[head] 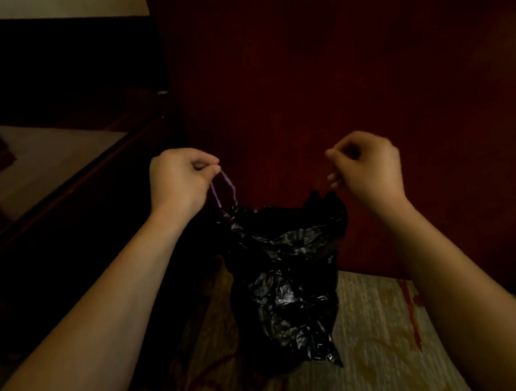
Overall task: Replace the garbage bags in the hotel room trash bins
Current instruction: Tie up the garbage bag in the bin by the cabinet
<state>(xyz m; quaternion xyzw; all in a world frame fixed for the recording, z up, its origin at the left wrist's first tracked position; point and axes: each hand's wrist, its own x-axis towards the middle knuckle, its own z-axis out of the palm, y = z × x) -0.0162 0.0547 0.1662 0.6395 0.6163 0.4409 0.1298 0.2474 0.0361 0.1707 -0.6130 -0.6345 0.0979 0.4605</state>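
As it hangs above the patterned carpet (377, 323), the black garbage bag (284, 268) is held up at its mouth from both sides. Left grip (179, 178) pinches the purple drawstring loop (231, 184). Right grip (365, 165), fingers curled, pinches the opposite rim. Dark red wall (304, 73) behind.

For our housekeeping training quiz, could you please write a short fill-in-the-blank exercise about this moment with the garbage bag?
1. The garbage bag is ____ in colour.
2. The left hand pinches a ____ drawstring loop.
3. The right hand pinches the bag's rim in front of a dark ____ wall.
Missing words: black; purple; red.
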